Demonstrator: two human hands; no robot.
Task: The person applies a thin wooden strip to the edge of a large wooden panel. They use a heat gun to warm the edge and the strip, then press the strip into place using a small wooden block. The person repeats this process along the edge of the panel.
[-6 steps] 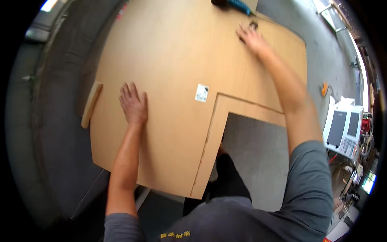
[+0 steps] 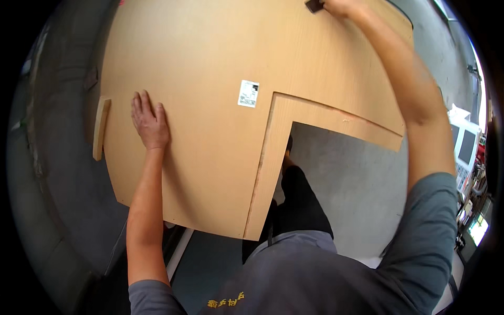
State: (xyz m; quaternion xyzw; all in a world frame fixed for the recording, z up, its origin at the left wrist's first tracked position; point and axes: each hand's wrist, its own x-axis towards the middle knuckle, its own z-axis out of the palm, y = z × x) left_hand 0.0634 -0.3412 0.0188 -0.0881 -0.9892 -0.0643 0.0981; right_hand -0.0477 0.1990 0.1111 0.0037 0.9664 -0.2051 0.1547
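A large L-shaped wooden board [image 2: 210, 105] filled most of the view, its notch opening toward five o'clock over the grey floor [image 2: 352, 184]. The left hand [image 2: 150, 122] lay flat and open at nine o'clock, fingers spread on the board, gripping nothing. The right hand [image 2: 341, 6] reached to one o'clock at the picture's rim, beside a small dark object [image 2: 314, 5]; possibly touching it, though its grip could not be told. A white label [image 2: 248, 93] sat near centre.

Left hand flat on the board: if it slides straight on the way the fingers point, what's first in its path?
Likely nothing: the left hand points up the bare wooden board; white label and wood strip sit off to either side.
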